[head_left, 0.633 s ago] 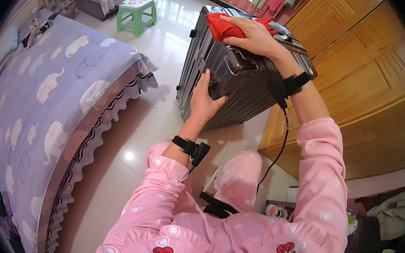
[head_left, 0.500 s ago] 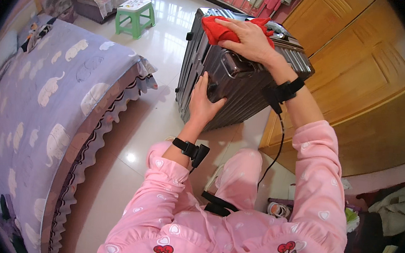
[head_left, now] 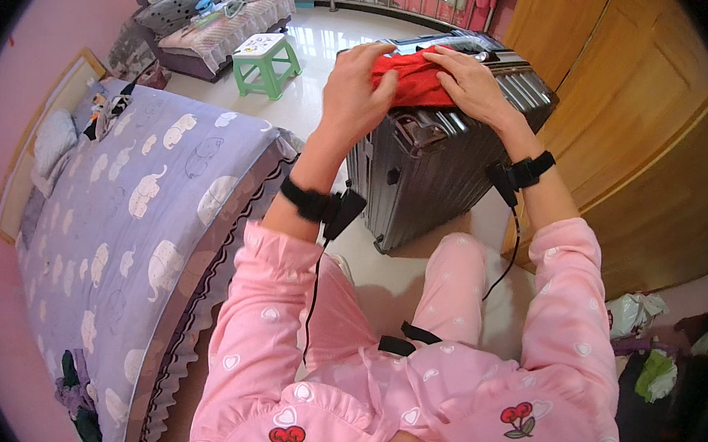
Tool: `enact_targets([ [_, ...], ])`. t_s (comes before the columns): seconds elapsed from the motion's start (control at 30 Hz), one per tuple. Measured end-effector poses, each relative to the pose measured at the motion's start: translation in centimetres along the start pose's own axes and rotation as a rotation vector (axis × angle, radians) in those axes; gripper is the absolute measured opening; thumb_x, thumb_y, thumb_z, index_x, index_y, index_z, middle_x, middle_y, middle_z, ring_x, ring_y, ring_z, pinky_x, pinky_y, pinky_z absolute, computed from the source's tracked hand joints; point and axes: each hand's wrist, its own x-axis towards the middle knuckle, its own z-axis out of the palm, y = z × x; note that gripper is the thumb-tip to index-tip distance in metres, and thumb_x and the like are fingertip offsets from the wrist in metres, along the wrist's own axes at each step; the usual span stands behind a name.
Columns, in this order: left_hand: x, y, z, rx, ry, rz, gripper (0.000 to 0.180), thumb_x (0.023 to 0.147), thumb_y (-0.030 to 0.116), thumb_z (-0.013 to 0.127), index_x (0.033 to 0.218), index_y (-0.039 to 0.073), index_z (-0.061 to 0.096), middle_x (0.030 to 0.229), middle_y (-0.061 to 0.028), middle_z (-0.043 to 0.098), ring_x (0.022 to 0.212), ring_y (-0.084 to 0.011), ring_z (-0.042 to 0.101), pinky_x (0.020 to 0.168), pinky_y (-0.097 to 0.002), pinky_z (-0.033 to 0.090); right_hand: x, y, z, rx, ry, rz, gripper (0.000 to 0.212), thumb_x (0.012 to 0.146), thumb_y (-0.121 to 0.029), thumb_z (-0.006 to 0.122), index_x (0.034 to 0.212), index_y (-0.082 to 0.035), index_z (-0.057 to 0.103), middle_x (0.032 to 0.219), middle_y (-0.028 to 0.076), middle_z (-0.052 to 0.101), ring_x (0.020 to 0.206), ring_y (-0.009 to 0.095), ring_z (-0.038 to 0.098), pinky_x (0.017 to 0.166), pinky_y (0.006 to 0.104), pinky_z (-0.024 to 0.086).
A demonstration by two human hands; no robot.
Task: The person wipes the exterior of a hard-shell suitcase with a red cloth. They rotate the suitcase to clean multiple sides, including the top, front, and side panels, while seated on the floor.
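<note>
A bunched red cloth (head_left: 419, 82) lies on top of a dark grey, ribbed suitcase (head_left: 425, 177) that stands upright on the floor. My right hand (head_left: 477, 89) holds the right end of this cloth, its fingers bent over it. At the cloth's left end is my left hand (head_left: 355, 95), with thumb and fingers apart and curved around the edge of the cloth. Its fingertips are partly hidden, so any contact there is hard to make out. Each of my wrists wears a black strap with a small box and a cable.
On the left stands a bed (head_left: 132, 202) with a lilac elephant-print cover. A green stool (head_left: 262, 66) with a white top is beyond it, near a cushioned sofa (head_left: 228, 29). Wooden wardrobe doors (head_left: 631, 136) rise close by the suitcase's right side. Clothes and bags (head_left: 656, 374) are heaped at lower right.
My left hand has left the suitcase's near side and risen to the cloth. The right hand has shifted from the cloth's middle to its right end. The view has shifted too.
</note>
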Motion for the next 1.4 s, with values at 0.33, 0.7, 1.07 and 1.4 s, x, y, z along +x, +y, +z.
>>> enact_targets([
  [0.33, -0.5, -0.5, 3.3, 0.167, -0.150, 0.088, 0.043, 0.083, 0.023, 0.081, 0.120, 0.007, 0.064, 0.126, -0.0170, 0.066, 0.116, -0.0383, 0.063, 0.099, -0.0468, 0.050, 1.4, 1.3, -1.5, 0.020, -0.068, 0.119, 0.022, 0.095, -0.017, 0.062, 0.115, -0.011, 0.068, 0.118, 0.007, 0.069, 0.115, 0.030, 0.064, 0.099, 0.0430, 0.051],
  [0.7, 3.9, 1.8, 1.8, 0.288, -0.197, 0.094, 0.055, 0.085, 0.055, 0.078, 0.104, 0.005, 0.068, 0.107, -0.0181, 0.069, 0.104, -0.0363, 0.065, 0.090, -0.0447, 0.051, -2.4, 1.5, -2.2, 0.411, 0.459, 0.137, 0.027, 0.099, -0.032, 0.066, 0.095, -0.005, 0.072, 0.095, 0.011, 0.066, 0.091, 0.030, 0.068, 0.080, 0.0392, 0.053],
  [1.07, 3.0, -1.0, 5.7, 0.474, -0.552, 0.082, 0.072, 0.091, 0.068, 0.063, 0.153, 0.032, 0.052, 0.163, -0.0123, 0.042, 0.149, -0.0366, 0.039, 0.116, -0.0665, 0.027, -1.3, 5.0, 4.0, 0.421, 0.198, 0.355, 0.074, 0.104, -0.063, 0.045, 0.140, 0.001, 0.057, 0.145, 0.021, 0.056, 0.137, 0.039, 0.051, 0.114, 0.0450, 0.039],
  [1.4, 6.2, -5.5, 4.7, 0.311, -0.584, -0.242, 0.079, 0.089, 0.075, 0.058, 0.147, 0.021, 0.059, 0.158, -0.0124, 0.049, 0.137, -0.0416, 0.053, 0.112, -0.0535, 0.041, -1.9, 2.9, 3.0, 0.296, 0.108, 0.366, 0.080, 0.101, -0.068, 0.045, 0.145, -0.002, 0.056, 0.151, 0.024, 0.053, 0.142, 0.040, 0.047, 0.118, 0.0495, 0.035],
])
